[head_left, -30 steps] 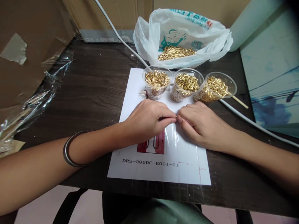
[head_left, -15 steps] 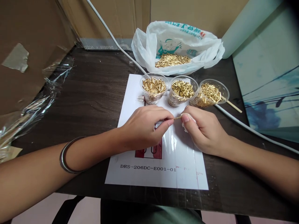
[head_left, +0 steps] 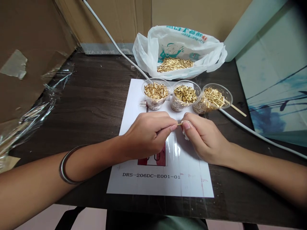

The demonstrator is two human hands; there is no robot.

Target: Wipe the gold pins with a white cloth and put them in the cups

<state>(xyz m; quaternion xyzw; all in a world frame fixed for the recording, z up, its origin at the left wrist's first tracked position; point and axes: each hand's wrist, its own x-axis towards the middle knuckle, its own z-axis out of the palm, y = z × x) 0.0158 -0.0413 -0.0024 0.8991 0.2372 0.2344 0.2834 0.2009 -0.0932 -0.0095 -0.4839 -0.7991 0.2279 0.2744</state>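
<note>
A thin gold pin (head_left: 179, 124) spans the small gap between my two hands. My left hand (head_left: 151, 132) pinches one end of it between thumb and forefinger. The thumb and fingers of my right hand (head_left: 207, 137) are closed on a crumpled piece of white tissue (head_left: 185, 135), where the pin's other end disappears. Both hands are over a printed sheet (head_left: 153, 188) with a red picture (head_left: 152, 158), partly covered by my left hand. Just beyond them stand a left cup (head_left: 156, 92), a middle cup (head_left: 184, 95) and a right cup (head_left: 213, 97), all clear plastic and filled with small gold pieces.
Behind the cups a white plastic bag (head_left: 144, 56) holds more gold pins (head_left: 176, 65). A thin wooden stick (head_left: 237, 109) pokes out by the right cup. A white cable (head_left: 259, 134) crosses the dark table (head_left: 96, 92). Cardboard (head_left: 115, 22) stands at the back.
My two hands are closer together, and less of the pin shows between them. The whole view has shifted slightly; the cups and bag keep their places.
</note>
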